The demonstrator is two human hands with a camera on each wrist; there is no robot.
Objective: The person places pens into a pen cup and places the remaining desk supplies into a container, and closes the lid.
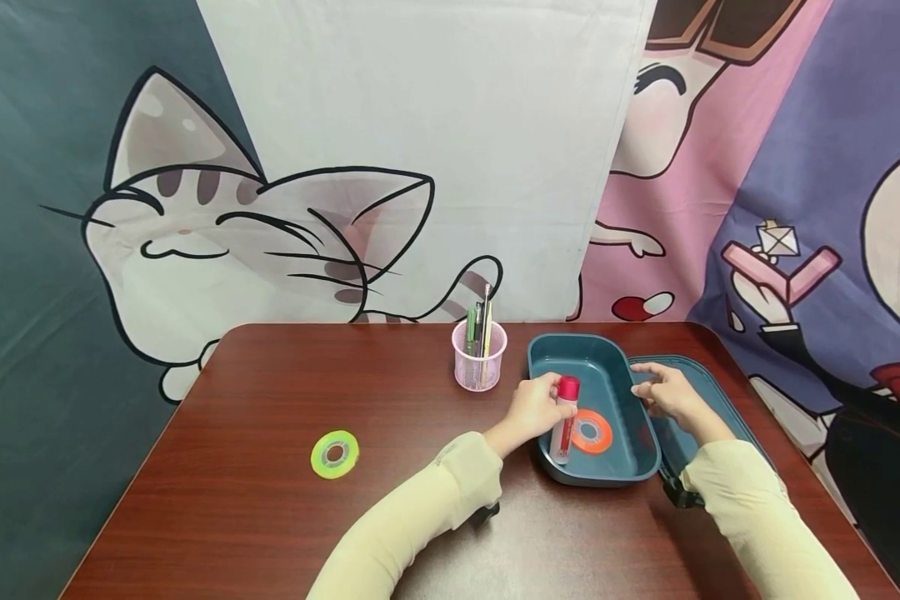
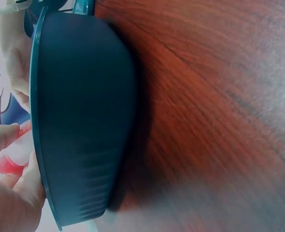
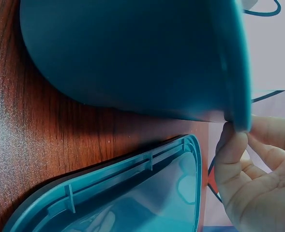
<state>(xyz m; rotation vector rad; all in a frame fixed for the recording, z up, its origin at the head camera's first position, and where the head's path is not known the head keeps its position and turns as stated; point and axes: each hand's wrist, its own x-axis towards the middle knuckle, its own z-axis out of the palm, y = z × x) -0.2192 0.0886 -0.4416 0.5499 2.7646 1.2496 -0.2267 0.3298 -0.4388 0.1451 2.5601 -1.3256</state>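
Observation:
A teal plastic box (image 1: 607,477) stands open at the right of the table. My left hand (image 1: 532,410) reaches over its left rim and grips a glue stick (image 1: 562,440) with a red cap, which leans upright inside the box. Beside the stick, an orange tape roll (image 1: 602,431) lies flat on the box floor. At the right rim, my right hand (image 1: 671,393) pinches the box edge between thumb and fingers, as the right wrist view shows close up. From the left wrist view, the box's outer wall (image 2: 84,96) covers the stick's lower part.
The box's teal lid (image 1: 708,379) lies on the table to the right, partly under my right forearm. A pink mesh cup (image 1: 476,372) with several pens stands at the back. A yellow-green tape roll (image 1: 322,458) lies on the left. A printed cloth hangs behind the table.

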